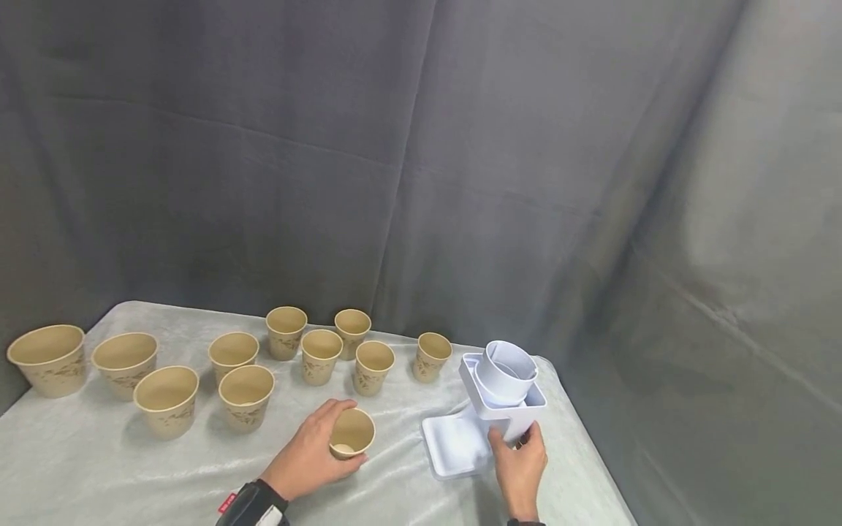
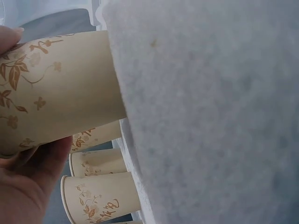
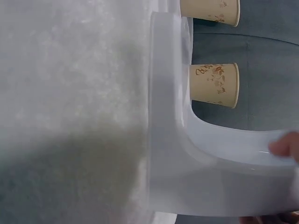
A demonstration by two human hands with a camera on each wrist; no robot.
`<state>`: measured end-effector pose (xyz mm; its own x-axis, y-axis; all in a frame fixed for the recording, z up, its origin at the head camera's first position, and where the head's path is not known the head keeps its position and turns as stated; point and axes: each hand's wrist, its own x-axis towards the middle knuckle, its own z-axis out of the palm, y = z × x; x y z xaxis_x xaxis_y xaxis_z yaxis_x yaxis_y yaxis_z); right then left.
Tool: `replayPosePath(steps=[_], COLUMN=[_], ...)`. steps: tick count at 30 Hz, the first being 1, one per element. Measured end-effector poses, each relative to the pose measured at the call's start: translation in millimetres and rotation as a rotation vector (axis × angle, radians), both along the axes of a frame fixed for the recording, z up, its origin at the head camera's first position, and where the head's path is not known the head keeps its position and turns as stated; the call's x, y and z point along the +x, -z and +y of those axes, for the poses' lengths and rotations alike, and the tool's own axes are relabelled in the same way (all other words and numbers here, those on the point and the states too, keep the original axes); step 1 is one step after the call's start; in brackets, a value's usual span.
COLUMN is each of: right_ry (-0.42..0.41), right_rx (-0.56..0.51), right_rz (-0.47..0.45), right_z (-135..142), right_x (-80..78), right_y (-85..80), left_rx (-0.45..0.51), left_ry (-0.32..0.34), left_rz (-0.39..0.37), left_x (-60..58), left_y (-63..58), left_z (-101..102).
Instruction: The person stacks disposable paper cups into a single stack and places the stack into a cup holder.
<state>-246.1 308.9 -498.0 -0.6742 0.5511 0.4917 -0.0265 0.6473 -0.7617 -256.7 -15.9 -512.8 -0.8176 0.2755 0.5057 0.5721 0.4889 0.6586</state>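
My left hand (image 1: 319,456) grips a beige paper cup (image 1: 351,432) around its side, fingers on the far side and thumb near the front. In the left wrist view this cup (image 2: 70,88) shows a brown leaf-and-flower print, and its bottom appears to meet the cloth. To the right, my right hand (image 1: 521,471) holds a white C-shaped stand (image 1: 516,420) by its upright, thumb on one side and fingers on the other. The stand has a shallow tray base (image 1: 454,444) and a round white collar (image 1: 506,372) on top. The right wrist view shows the base lying flat on the cloth.
Several similar paper cups stand upright behind and to the left, from a wide one (image 1: 51,361) at the far left to a small one (image 1: 432,358) near the stand. A pale cloth (image 1: 217,482) covers the table; grey curtains (image 1: 316,161) hang behind and right.
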Motion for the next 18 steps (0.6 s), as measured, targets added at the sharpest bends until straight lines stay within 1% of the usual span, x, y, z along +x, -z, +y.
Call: replayPosePath(steps=[2, 3, 5, 8, 10, 12, 14, 16, 18], right_ry=[-0.035, -0.049, -0.066, -0.063, -0.064, -0.087, -0.15, -0.242, -0.341], right_rx=[0.029, 0.041, 0.066, 0.113, 0.143, 0.147, 0.129, 0.14, 0.178], right_rz=[0.005, 0.027, 0.093, 0.227, 0.34, 0.479, 0.658, 0.841, 0.954], right_z=[0, -1, -4, -10, -15, -24, -37, -52, -67], right_x=[4.1, 6.9, 14.2, 26.5, 34.3, 41.7, 47.8, 50.7, 51.5], right_y=[-1.9, -3.3, -6.3, -14.6, -22.5, -33.0, -45.2, -56.9, -65.7], left_rx=[-0.002, -0.007, -0.021, -0.035, -0.032, -0.02, -0.005, 0.001, 0.008], left_ry=[-0.002, -0.003, -0.006, -0.008, -0.004, 0.009, 0.03, 0.05, 0.061], left_rz=[-0.012, -0.013, -0.012, 0.008, 0.026, 0.051, 0.079, 0.115, 0.141], left_x=[0.8, 1.4, 3.0, 5.0, 6.0, 6.8, 7.2, 6.3, 5.0], left_y=[-1.7, -2.8, -3.9, -6.3, -8.7, -12.4, -17.1, -21.7, -26.6], left_z=[0, 0, -2, -5, -8, -10, -13, -16, -19])
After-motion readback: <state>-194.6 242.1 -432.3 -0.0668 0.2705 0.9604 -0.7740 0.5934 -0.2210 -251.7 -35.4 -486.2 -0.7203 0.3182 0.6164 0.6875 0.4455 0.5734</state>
